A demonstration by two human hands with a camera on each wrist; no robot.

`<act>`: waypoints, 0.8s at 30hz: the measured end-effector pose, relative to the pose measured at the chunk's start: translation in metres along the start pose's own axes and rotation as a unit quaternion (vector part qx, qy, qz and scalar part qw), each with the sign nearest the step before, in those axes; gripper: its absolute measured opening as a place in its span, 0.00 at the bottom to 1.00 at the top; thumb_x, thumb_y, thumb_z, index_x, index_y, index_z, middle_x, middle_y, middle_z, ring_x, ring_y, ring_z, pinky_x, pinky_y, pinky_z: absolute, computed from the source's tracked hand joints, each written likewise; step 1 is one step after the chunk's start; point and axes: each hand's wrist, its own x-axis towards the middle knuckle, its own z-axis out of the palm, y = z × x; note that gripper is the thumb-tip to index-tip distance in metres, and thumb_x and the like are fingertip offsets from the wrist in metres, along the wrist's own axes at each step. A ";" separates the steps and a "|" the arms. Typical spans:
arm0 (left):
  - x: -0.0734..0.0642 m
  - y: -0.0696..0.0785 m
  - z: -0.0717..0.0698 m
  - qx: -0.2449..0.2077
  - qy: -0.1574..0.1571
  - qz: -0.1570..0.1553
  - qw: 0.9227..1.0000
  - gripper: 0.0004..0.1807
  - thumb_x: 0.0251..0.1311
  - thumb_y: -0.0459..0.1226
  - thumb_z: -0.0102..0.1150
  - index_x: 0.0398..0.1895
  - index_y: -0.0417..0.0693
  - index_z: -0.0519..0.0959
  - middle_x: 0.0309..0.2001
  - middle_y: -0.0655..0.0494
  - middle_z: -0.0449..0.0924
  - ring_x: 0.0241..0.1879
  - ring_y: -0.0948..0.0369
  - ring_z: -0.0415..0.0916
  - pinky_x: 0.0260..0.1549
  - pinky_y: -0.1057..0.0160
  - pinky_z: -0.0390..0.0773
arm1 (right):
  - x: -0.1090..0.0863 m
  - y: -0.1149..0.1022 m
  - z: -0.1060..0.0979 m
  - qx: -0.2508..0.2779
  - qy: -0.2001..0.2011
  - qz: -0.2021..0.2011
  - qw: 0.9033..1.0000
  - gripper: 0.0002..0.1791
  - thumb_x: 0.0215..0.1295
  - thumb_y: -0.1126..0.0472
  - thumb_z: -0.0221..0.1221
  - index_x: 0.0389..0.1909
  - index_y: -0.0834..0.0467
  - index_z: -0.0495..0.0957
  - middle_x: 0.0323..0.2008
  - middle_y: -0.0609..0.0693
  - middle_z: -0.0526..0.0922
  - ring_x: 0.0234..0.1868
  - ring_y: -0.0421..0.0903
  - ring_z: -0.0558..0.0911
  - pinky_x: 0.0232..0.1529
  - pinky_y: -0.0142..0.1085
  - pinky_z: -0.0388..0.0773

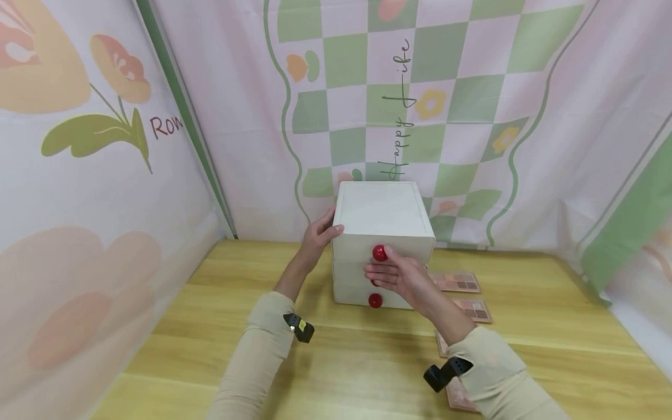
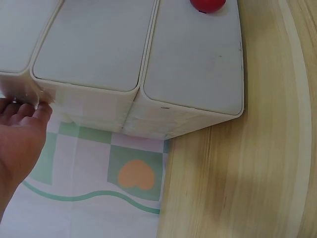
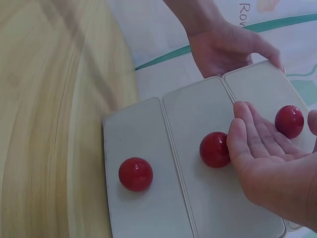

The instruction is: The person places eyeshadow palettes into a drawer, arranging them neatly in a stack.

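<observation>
A white three-drawer box (image 1: pixel 384 210) stands on the wooden table, a round red knob on each drawer. My left hand (image 1: pixel 318 234) holds its upper left side, the thumb over the front corner and the fingers along the side wall. In front of the drawers is my right hand (image 1: pixel 406 280), its fingers straight and palm turned sideways. Its thumb reaches the top red knob (image 1: pixel 380 252), and the fingers pass just below that knob. They partly cover the middle red knob (image 3: pixel 215 149) in the head view. The bottom red knob (image 1: pixel 375 300) is untouched. All drawers look closed.
Several flat palettes with coloured pans, one of them an eyeshadow-like palette (image 1: pixel 462 282), lie on the table (image 1: pixel 336 361) right of the box, partly behind the right forearm. A checked, printed curtain (image 1: pixel 346 105) hangs close behind. Another flowered curtain (image 1: pixel 79 192) borders the left.
</observation>
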 end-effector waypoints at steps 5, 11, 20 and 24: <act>0.000 -0.001 0.001 0.003 0.004 0.003 1.000 0.44 0.65 0.45 0.52 0.81 0.40 0.49 0.83 0.43 0.44 0.82 0.49 0.48 0.79 0.52 0.58 | 0.003 -0.001 0.003 0.008 0.017 0.007 1.000 0.35 0.77 0.40 0.47 0.60 0.71 0.73 0.39 0.41 0.91 0.44 0.35 0.89 0.51 0.28 0.85; 0.000 0.000 0.003 0.001 0.007 -0.001 1.000 0.43 0.65 0.45 0.51 0.81 0.41 0.50 0.83 0.45 0.45 0.82 0.49 0.49 0.79 0.52 0.59 | 0.005 -0.001 0.005 0.014 0.035 0.015 0.999 0.30 0.77 0.41 0.49 0.55 0.67 0.74 0.36 0.41 0.91 0.41 0.35 0.89 0.49 0.29 0.86; 0.000 0.003 0.004 -0.004 0.017 -0.010 1.000 0.45 0.63 0.46 0.52 0.81 0.43 0.50 0.83 0.46 0.47 0.82 0.51 0.51 0.79 0.53 0.60 | 0.008 0.001 0.008 0.031 0.065 0.006 0.997 0.23 0.76 0.43 0.51 0.44 0.60 0.79 0.31 0.41 0.91 0.38 0.36 0.90 0.45 0.28 0.87; -0.001 0.003 0.005 -0.013 0.014 -0.017 1.000 0.45 0.63 0.44 0.53 0.81 0.42 0.49 0.83 0.46 0.46 0.82 0.50 0.50 0.79 0.52 0.58 | 0.008 0.004 0.009 0.037 0.076 0.005 0.996 0.22 0.77 0.44 0.51 0.43 0.60 0.79 0.30 0.41 0.91 0.37 0.36 0.90 0.44 0.28 0.87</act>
